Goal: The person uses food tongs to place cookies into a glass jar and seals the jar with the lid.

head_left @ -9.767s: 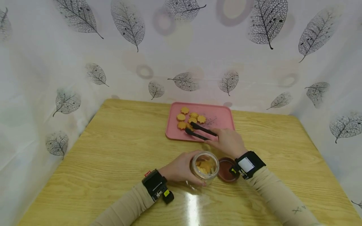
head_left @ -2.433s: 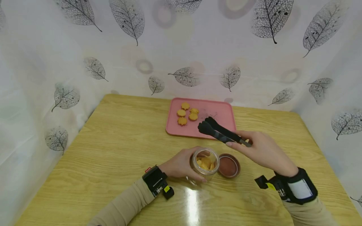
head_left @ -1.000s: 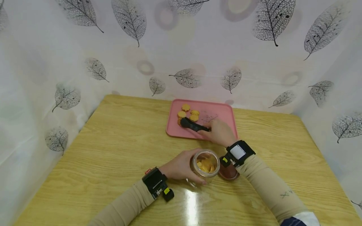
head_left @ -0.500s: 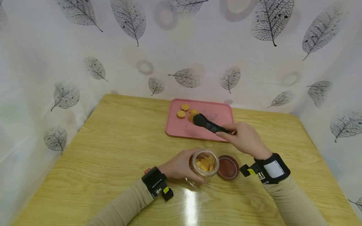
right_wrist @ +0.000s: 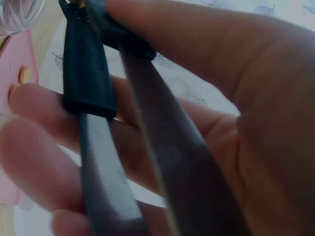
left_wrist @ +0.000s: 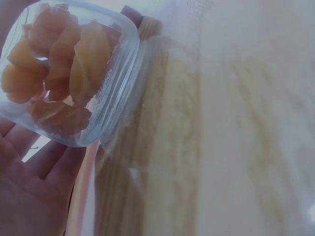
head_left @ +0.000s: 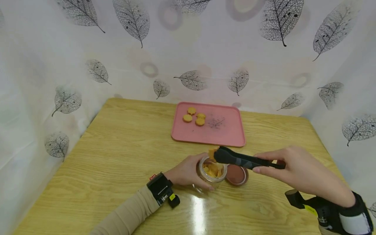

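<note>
My left hand (head_left: pixel 188 173) grips a clear glass jar (head_left: pixel 212 178) from its left side. Several orange-yellow cookies (left_wrist: pixel 61 59) lie inside the jar, whose mouth is uncovered. In my right hand (head_left: pixel 296 168) I hold black-tipped tongs (head_left: pixel 241 159) with metal arms, squeezed together. Their tips pinch one cookie (head_left: pixel 211 154) right over the far rim of the jar. The right wrist view shows the thumb and fingers curled round the tongs' arms (right_wrist: pixel 110 167). Behind the jar is a pink tray (head_left: pixel 217 137) bearing several scalloped cookies (head_left: pixel 200 121) in its left part.
A round brown lid (head_left: pixel 236 175) lies on the wooden table (head_left: pixel 132 140) just right of the jar. A white curtain with leaf prints (head_left: pixel 191 49) hangs behind the table and at both sides.
The tongs have picked the front-left cookie off the tray. My right hand has swung back and right, bringing that cookie over the jar. My left hand and the jar have stayed put.
</note>
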{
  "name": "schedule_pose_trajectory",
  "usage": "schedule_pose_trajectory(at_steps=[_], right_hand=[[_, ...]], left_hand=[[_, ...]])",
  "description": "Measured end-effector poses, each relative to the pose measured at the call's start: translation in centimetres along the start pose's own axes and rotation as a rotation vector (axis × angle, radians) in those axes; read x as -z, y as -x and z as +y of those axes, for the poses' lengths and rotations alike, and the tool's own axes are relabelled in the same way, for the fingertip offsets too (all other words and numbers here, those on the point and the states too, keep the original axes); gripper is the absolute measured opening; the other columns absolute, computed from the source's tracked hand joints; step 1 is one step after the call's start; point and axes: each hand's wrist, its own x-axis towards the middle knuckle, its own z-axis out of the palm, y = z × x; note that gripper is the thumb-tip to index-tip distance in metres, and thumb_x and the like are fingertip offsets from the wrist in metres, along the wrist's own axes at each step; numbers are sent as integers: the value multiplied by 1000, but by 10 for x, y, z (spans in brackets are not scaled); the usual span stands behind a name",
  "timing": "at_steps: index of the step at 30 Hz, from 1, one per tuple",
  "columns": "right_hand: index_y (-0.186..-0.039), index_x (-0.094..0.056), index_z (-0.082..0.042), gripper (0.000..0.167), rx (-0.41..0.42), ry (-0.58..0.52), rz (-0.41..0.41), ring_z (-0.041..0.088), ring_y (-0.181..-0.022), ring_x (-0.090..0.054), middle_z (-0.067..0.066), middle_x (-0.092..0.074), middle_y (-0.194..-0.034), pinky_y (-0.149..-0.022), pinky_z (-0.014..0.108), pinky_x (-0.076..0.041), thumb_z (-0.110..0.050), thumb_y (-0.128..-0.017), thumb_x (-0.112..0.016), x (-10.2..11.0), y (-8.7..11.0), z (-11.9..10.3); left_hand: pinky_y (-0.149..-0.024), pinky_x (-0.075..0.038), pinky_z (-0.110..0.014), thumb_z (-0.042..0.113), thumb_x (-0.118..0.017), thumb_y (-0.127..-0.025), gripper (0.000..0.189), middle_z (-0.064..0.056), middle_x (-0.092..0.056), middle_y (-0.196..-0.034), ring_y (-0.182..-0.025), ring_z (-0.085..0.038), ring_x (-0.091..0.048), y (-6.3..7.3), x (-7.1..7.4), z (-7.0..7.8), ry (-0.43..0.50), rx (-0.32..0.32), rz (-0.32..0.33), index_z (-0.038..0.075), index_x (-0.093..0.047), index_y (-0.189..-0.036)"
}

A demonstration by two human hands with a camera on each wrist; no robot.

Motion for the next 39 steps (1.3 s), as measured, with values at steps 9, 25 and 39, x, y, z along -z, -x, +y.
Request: schedule_pose_trajectory(at_steps=[9,25,39], right_hand=[[-124,-75,-24,47,-5,9,-93,2,-42,-30,-18,-32,-51,-43,20,-29,-57,-93,-67,-4,6,4],[-133,-67,-11,60,-76,-60,-69,7,-44,-35,-11,-55,-67,-41,24,-30,-52,-91,-73,-1,3,8],[-132,-67,-7,68,-103,-40,232,19,-55,-47,7,-69,-92,-47,32,-33,-61,-91,-69,-23,-88,30]], left_hand=[[-103,-47,-31,27,-98,-69,94,13,-58,-135,-123,-8,-56,-2,1,-1,79,-39,-9,33,-48,-148],[-105,-46,-30,29,-98,-69,90,13,-59,-132,-121,-7,-56,-2,0,-1,59,-36,-9,29,-49,-145],[-106,-44,-30,30,-97,-70,90,13,-58,-134,-122,-7,-55,-1,0,0,53,-27,-5,24,-50,-146]])
